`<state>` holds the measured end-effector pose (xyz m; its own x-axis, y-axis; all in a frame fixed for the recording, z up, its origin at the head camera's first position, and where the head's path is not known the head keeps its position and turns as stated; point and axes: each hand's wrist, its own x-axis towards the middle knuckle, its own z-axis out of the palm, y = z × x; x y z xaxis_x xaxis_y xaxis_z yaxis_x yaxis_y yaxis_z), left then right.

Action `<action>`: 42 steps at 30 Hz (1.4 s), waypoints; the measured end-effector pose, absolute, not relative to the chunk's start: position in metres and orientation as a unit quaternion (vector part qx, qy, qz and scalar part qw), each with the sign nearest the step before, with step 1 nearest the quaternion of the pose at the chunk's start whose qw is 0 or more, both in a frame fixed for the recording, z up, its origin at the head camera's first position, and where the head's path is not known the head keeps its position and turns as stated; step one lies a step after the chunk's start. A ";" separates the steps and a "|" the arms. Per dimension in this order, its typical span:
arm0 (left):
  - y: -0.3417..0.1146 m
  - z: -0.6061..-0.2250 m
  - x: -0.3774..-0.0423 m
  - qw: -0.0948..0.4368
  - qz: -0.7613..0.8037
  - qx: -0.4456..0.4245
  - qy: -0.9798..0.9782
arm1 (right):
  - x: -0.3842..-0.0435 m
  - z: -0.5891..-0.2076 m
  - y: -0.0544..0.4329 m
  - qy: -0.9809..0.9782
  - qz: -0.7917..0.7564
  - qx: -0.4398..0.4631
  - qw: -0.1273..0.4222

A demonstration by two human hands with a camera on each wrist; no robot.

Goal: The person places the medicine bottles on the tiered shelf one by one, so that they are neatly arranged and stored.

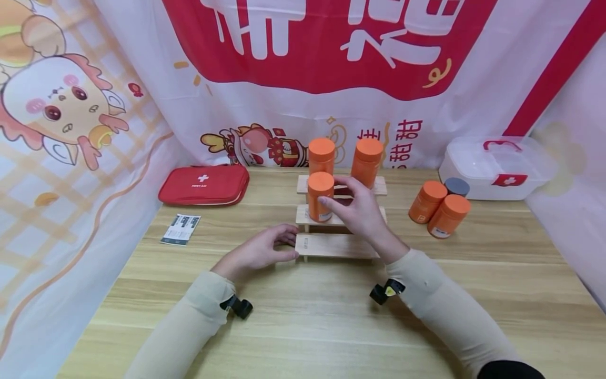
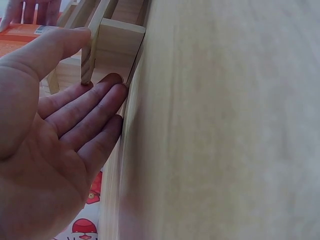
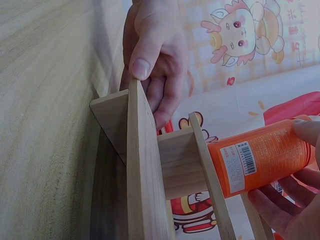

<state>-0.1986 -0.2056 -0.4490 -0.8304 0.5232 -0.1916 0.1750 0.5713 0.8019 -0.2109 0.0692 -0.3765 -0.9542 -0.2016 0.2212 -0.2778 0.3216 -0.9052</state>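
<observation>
You seem to be at the placing step: setting an orange bottle (image 1: 314, 202) on the middle tier (image 1: 301, 215) of a three-step wooden stand, near the centre of the frame. Your right hand (image 1: 355, 210) is clamped on that bottle, thumb on one side and fingers on the other, and the bottle stands roughly upright with its base at the board; whether the board takes its full weight, you cannot tell from these views. Your left hand (image 1: 260, 250) has the left end of the lowest tier (image 1: 338, 246) between thumb and fingers, thumb above and fingers below, which looks like a way to steady the stand.

Two more bottles stand on the top tier, a left one (image 1: 321, 158) and a right one (image 1: 367, 163), so the bottle in your grip sits in front of the left one. At the right of the frame, beside the clear box (image 1: 492, 168), two orange bottles (image 1: 440, 210) and one with a grey lid (image 1: 456, 187) wait on the worktop (image 1: 307, 326).

The next move likely calls for seating the base flat on the middle board, then loosening your right fingers and drawing back without brushing the top-tier bottles. Your left hold is worth keeping until the bottle stands alone.
</observation>
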 end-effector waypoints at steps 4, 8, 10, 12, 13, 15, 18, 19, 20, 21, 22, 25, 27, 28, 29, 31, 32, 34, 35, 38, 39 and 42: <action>-0.205 -0.449 -0.198 0.209 0.414 0.205 0.862 | -0.212 -0.378 0.069 -0.809 0.569 0.145 0.026; -0.206 -0.448 -0.197 0.210 0.414 0.205 0.862 | -0.212 -0.378 0.069 -0.807 0.572 0.144 0.022; -0.205 -0.447 -0.197 0.211 0.414 0.204 0.862 | -0.212 -0.378 0.069 -0.806 0.573 0.144 0.022; -0.205 -0.447 -0.197 0.211 0.415 0.203 0.861 | -0.212 -0.378 0.068 -0.806 0.574 0.145 0.024; -0.205 -0.447 -0.197 0.211 0.416 0.202 0.861 | -0.212 -0.378 0.068 -0.805 0.574 0.145 0.026; -0.205 -0.447 -0.198 0.211 0.418 0.202 0.860 | -0.212 -0.378 0.068 -0.806 0.573 0.146 0.029; -0.205 -0.447 -0.197 0.212 0.418 0.202 0.860 | -0.212 -0.378 0.068 -0.807 0.570 0.150 0.034; -0.205 -0.447 -0.197 0.211 0.418 0.201 0.860 | -0.212 -0.378 0.068 -0.808 0.568 0.151 0.035; -0.205 -0.447 -0.197 0.211 0.417 0.201 0.861 | -0.212 -0.378 0.068 -0.809 0.566 0.153 0.036; -0.205 -0.447 -0.197 0.211 0.415 0.200 0.862 | -0.212 -0.379 0.069 -0.810 0.565 0.153 0.036; -0.205 -0.447 -0.196 0.210 0.413 0.202 0.863 | -0.212 -0.379 0.069 -0.810 0.565 0.153 0.035; -0.206 -0.447 -0.196 0.208 0.410 0.207 0.864 | -0.211 -0.378 0.071 -0.810 0.565 0.151 0.031; -0.206 -0.446 -0.196 0.207 0.409 0.211 0.863 | -0.210 -0.377 0.073 -0.810 0.566 0.149 0.030; -0.206 -0.446 -0.196 0.206 0.410 0.212 0.863 | -0.209 -0.376 0.074 -0.811 0.566 0.148 0.031; -0.206 -0.446 -0.196 0.207 0.411 0.212 0.862 | -0.209 -0.376 0.076 -0.811 0.564 0.148 0.034; -0.206 -0.446 -0.196 0.207 0.412 0.212 0.862 | -0.207 -0.375 0.079 -0.813 0.561 0.149 0.040; -0.205 -0.446 -0.196 0.207 0.413 0.211 0.862 | -0.206 -0.375 0.081 -0.815 0.558 0.151 0.044; -0.205 -0.447 -0.197 0.207 0.414 0.207 0.862 | -0.204 -0.374 0.085 -0.817 0.553 0.155 0.053; -0.205 -0.448 -0.197 0.206 0.415 0.208 0.861 | -0.203 -0.374 0.088 -0.816 0.552 0.159 0.057; -0.205 -0.449 -0.197 0.205 0.416 0.210 0.861 | -0.200 -0.374 0.096 -0.817 0.547 0.169 0.067; -0.205 -0.449 -0.198 0.206 0.416 0.209 0.861 | -0.198 -0.375 0.099 -0.818 0.544 0.171 0.070; -0.205 -0.450 -0.198 0.205 0.415 0.212 0.861 | -0.194 -0.376 0.109 -0.819 0.541 0.175 0.078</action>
